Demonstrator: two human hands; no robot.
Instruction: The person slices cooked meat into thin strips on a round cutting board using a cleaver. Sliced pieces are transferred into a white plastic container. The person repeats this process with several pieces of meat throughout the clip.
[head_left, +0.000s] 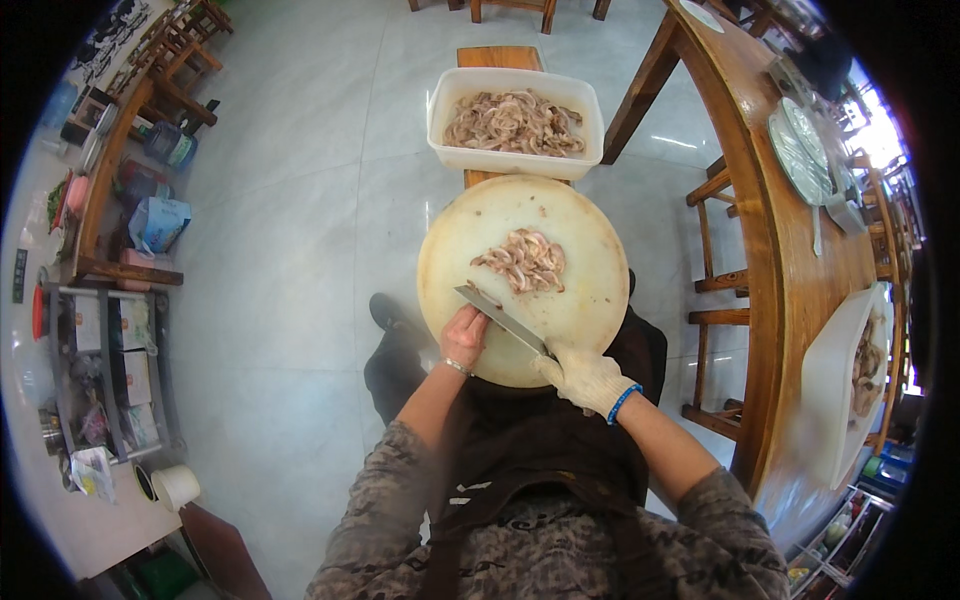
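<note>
A round cutting board (457, 225) lies before me, with a pile of sliced meat (529, 262) at its middle. My right hand (589, 379), in a pale knit glove, grips the handle of a kitchen knife (510, 324). The blade reaches up and left across the board, its tip below the pile. Close against the blade's left side is my left hand (463, 336), bare, with its fingers bunched on a piece of meat that they mostly hide. A thin slice (487, 295) lies along the blade's far side.
Beyond the board, a white plastic tub (517, 161) of sliced meat (514, 124) stands on a wooden bench (499, 57). At right runs a wooden table (757, 225), bearing plates (799, 150) and another white tub (832, 390) with meat inside. Shelves (112, 375) and a water jug (169, 142) are at left.
</note>
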